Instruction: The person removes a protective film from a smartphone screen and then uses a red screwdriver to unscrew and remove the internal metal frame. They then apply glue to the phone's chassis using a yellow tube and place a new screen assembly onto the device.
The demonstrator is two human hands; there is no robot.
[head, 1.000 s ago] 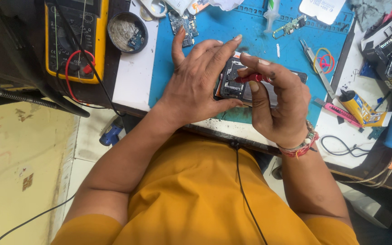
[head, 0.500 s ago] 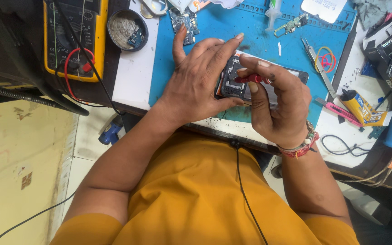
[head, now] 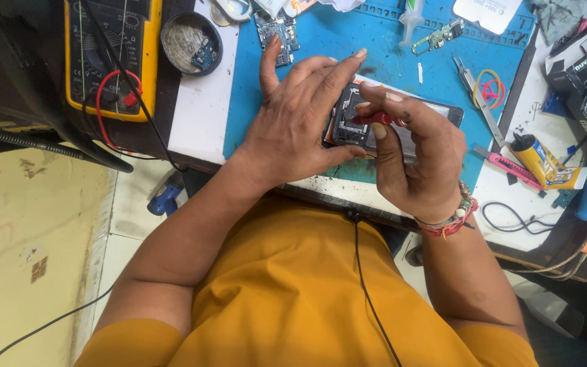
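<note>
An opened phone point(head: 348, 126) with its back off lies on the blue work mat point(head: 382, 47). My left hand point(head: 300, 119) rests over the phone's left end, thumb along its near edge, fingers spread across it, holding it in place. My right hand point(head: 412, 156) pinches a small red-handled tool point(head: 375, 118) between thumb and fingers, with the tool pointing at the phone's exposed board. The tool's tip is hidden behind my fingers. A red thread bracelet circles my right wrist.
A yellow multimeter point(head: 113, 58) with red and black leads sits at the left, beside a round tin point(head: 191, 42). A small circuit board point(head: 278, 34), tweezers point(head: 473, 92), a pink cutter point(head: 507, 165), a yellow tube point(head: 541, 163) and cables lie around the mat.
Both hands stay on the phone; the right hand with the red tool has shifted only slightly. The view has drifted a little.
</note>
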